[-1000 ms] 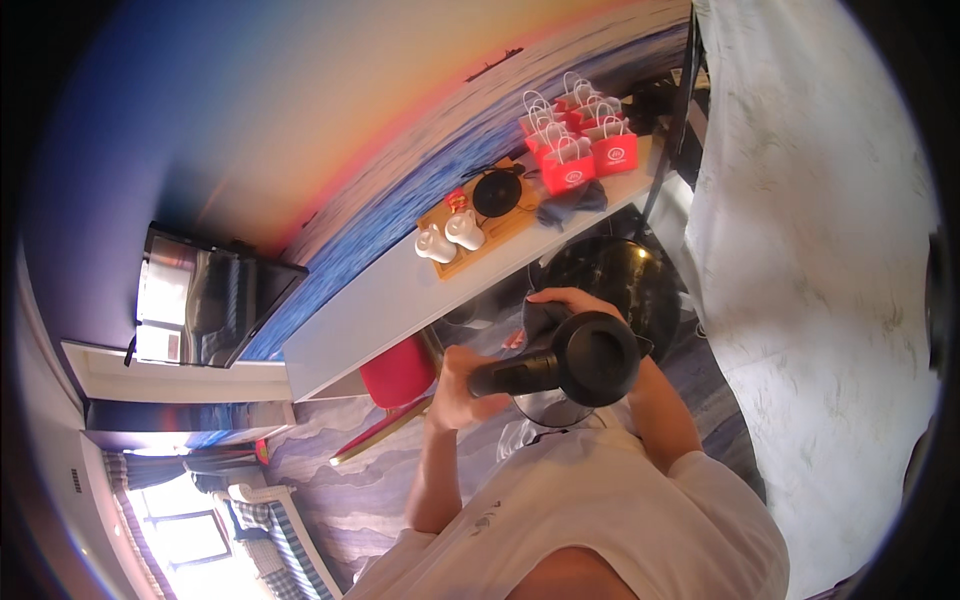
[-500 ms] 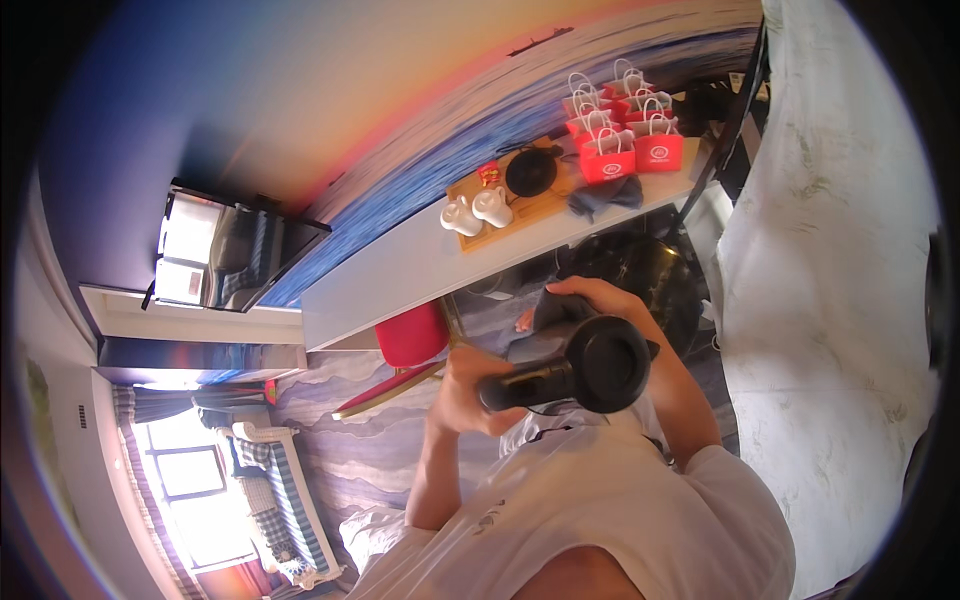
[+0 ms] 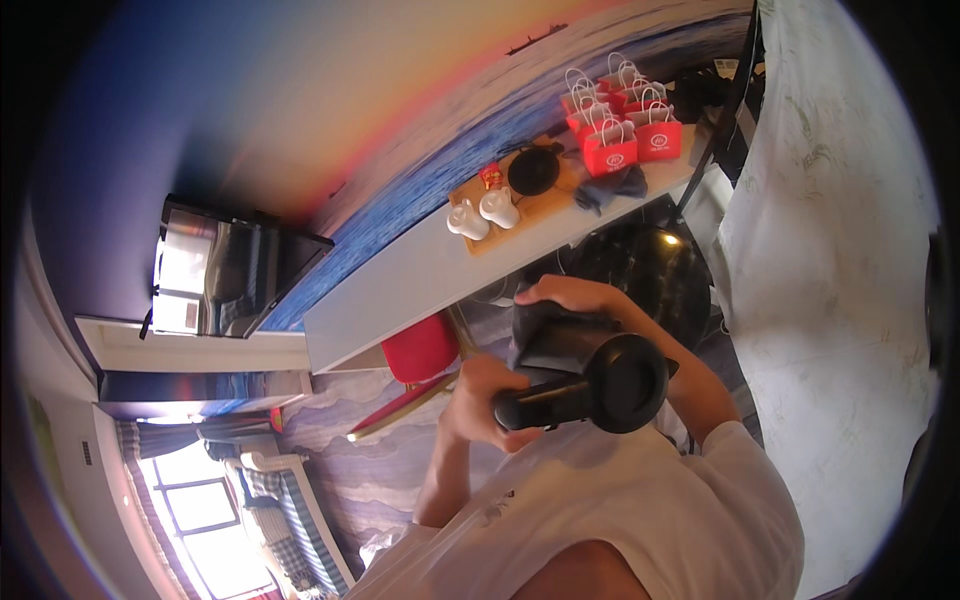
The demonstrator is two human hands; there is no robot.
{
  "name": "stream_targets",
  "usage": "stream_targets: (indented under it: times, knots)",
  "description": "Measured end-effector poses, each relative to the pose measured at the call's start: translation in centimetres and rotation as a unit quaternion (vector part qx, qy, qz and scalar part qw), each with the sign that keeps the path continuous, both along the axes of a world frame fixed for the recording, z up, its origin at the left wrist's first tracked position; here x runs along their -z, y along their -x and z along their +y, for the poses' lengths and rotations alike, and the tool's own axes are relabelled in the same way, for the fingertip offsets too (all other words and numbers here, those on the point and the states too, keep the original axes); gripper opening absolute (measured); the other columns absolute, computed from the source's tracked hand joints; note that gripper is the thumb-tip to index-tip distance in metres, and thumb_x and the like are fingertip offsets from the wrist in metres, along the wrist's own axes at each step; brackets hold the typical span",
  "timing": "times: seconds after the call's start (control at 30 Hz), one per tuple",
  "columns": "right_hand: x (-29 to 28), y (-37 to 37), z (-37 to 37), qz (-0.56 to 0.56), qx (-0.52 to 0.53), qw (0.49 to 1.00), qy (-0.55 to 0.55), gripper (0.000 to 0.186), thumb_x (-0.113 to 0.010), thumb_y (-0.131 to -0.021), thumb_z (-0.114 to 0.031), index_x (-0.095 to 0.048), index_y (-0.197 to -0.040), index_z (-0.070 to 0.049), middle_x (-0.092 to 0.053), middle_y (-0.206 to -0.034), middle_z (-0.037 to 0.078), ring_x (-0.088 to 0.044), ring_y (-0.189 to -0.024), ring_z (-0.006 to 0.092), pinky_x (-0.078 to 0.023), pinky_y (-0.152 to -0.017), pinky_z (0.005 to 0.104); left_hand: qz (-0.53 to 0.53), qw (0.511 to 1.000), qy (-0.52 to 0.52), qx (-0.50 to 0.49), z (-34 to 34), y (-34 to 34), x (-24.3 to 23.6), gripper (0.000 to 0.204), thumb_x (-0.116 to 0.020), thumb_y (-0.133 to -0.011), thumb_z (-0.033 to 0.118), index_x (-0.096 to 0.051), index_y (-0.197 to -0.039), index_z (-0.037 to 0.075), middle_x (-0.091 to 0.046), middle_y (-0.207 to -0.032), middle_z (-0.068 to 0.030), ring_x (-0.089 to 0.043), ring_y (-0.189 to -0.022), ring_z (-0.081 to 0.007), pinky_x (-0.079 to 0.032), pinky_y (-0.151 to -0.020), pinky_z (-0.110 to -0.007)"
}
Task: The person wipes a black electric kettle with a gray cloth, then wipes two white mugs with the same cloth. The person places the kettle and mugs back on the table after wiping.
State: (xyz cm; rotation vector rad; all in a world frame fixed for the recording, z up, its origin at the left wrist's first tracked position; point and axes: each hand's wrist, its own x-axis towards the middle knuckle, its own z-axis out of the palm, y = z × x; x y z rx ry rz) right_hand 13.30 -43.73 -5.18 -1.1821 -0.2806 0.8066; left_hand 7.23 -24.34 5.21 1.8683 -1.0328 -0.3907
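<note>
My left hand [image 3: 480, 398] is closed around the handle of a black kettle [image 3: 625, 383], its lid facing up toward the camera. My right hand [image 3: 570, 295] grips a dark grey cloth [image 3: 545, 330] against the far side of the kettle, fingers curled over the cloth's top. Beyond my hands, on the long white table, a wooden tray [image 3: 469, 247] carries two white mugs [image 3: 498, 208], a small red packet [image 3: 491, 176] and a round black base [image 3: 533, 171]. Another dark cloth [image 3: 610, 188] lies beside it.
Several red paper bags [image 3: 610, 148] stand at the table's [image 3: 370, 300] right end. A red chair [image 3: 418, 348] is beneath it, a black round table [image 3: 650, 270] to its right. A television [image 3: 225, 275] hangs left; a whitish curtain [image 3: 840, 300] fills the right side.
The kettle has shifted right and down in the picture. My right hand has moved left across its top with the cloth since half a second ago.
</note>
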Motion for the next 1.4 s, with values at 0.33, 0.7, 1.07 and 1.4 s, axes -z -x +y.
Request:
stream_targets:
  times: [0.33,0.7,1.07,1.4]
  knots:
    - [-2.7,3.2,5.8,0.151,0.069,0.981,-0.103,0.034,-0.066,-0.082,-0.034,-0.065,-0.099,-0.004,-0.065,-0.088,0.008,-0.062,-0.078,0.0141,-0.049,-0.074,0.0254,-0.024,0.992,0.093,-0.085,11.6,-0.8,5.1,0.035,-0.073,-0.051,0.031,-0.059,-0.063,0.001,-0.040,-0.048,-0.0090,-0.040,-0.042,-0.0256,-0.034,-0.044,-0.032]
    - [0.2,7.4,15.0,-0.408,0.011,0.901,0.150,0.047,-0.052,-0.091,-0.032,-0.053,-0.128,-0.003,-0.059,-0.104,0.015,-0.057,-0.097,0.0267,-0.042,-0.087,0.0315,0.226,0.947,0.207,-0.093,25.5,2.1,14.7,0.065,-0.079,-0.063,0.048,-0.061,-0.100,-0.002,-0.057,-0.086,-0.0099,-0.057,-0.075,-0.0220,-0.044,-0.067,-0.035]
    - [1.7,9.1,20.5,-0.410,0.207,0.883,0.097,0.045,-0.061,-0.085,-0.040,-0.063,-0.109,-0.002,-0.065,-0.103,0.007,-0.059,-0.084,0.0134,-0.044,-0.083,0.0249,0.252,0.885,0.344,-0.188,28.5,4.5,8.1,0.071,-0.060,-0.068,0.070,-0.051,-0.069,-0.001,-0.046,-0.045,-0.0050,-0.040,-0.033,-0.0114,-0.030,-0.030,-0.025]
    - [-10.6,10.1,28.0,-0.130,0.390,0.909,-0.069,0.058,-0.029,-0.101,-0.045,-0.054,-0.125,0.001,-0.062,-0.108,0.006,-0.054,-0.094,0.0092,-0.040,-0.089,0.0231,0.191,0.852,0.426,-0.238,29.9,5.6,7.5,0.065,-0.050,-0.079,0.068,-0.041,-0.056,0.007,-0.034,-0.042,0.0001,-0.031,-0.033,-0.0122,-0.023,-0.031,-0.024]
